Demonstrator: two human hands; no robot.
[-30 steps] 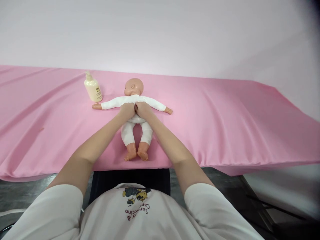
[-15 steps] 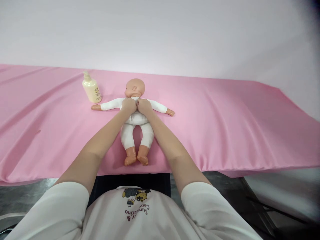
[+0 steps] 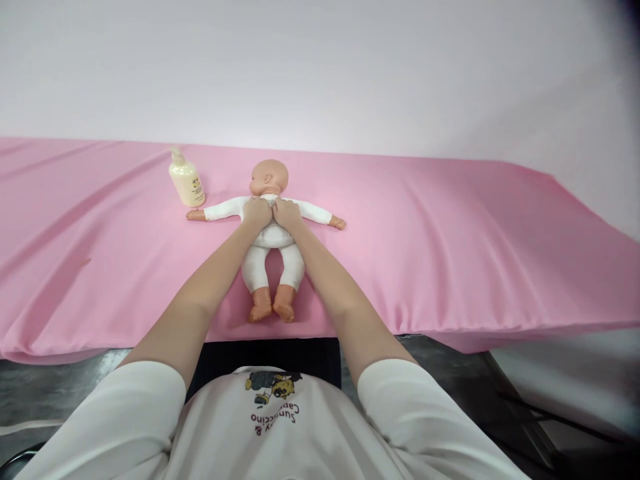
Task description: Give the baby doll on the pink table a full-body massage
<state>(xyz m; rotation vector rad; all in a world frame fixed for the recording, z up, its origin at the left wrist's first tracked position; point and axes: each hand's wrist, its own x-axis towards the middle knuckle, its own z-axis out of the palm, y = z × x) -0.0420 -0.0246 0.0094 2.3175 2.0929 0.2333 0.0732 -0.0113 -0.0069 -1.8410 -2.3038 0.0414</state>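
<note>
A baby doll point(image 3: 273, 235) in a white long-sleeved suit lies on its back on the pink cloth point(image 3: 450, 240), bald head turned to its side, arms spread wide, bare feet toward the person. The left hand point(image 3: 257, 212) and right hand point(image 3: 287, 212) rest curled, side by side, on its chest, grasping nothing clearly. A cream pump bottle point(image 3: 186, 179) stands near the doll's outstretched arm.

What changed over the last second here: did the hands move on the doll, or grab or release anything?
Both hands, left hand and right hand, slid up the doll from its belly to its upper chest, just below the chin, staying side by side and pressed on the white suit. Nothing was taken hold of or let go. The doll, bottle and pink cloth lie as before.
</note>
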